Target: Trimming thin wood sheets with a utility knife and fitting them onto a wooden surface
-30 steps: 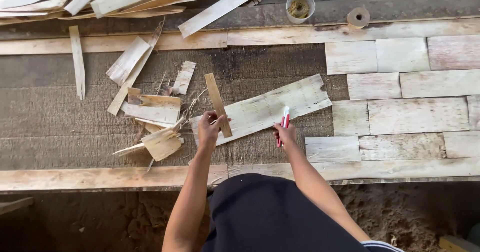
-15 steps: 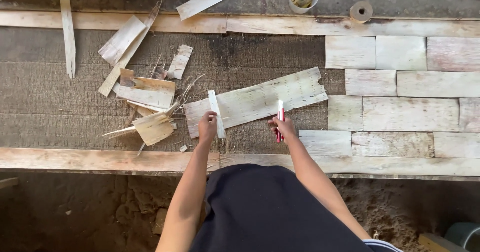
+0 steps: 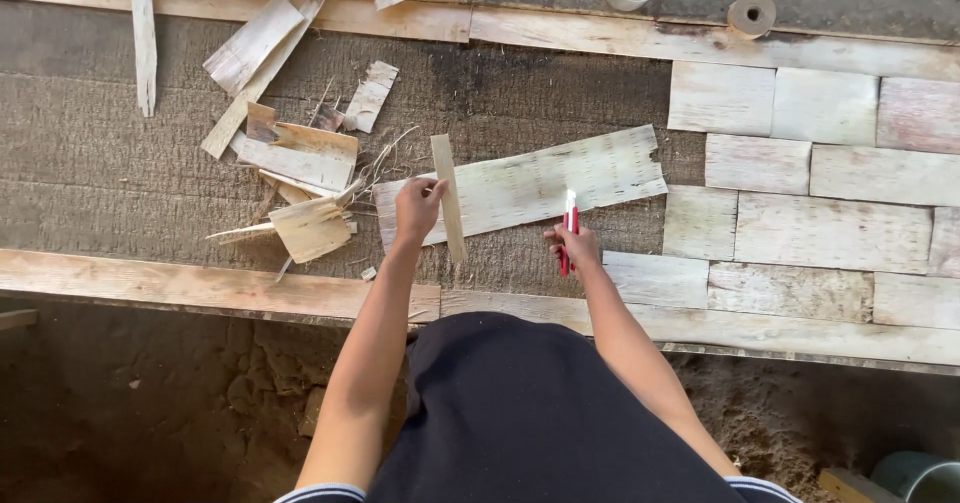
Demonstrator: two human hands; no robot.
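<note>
A long pale sheet of bark (image 3: 540,185) lay flat on the brown worktop (image 3: 120,163), slanting gently upward to the right, its right end ragged and its surface marked with fine dark flecks. Across its left part a narrow wooden strip (image 3: 449,198) stood nearly upright in the view, leaning slightly, pinned at its middle by the left hand (image 3: 416,208). Near the sheet's lower edge, the right hand (image 3: 574,249) gripped a red-and-white knife (image 3: 569,225), its tip pointing up against the bark.
</note>
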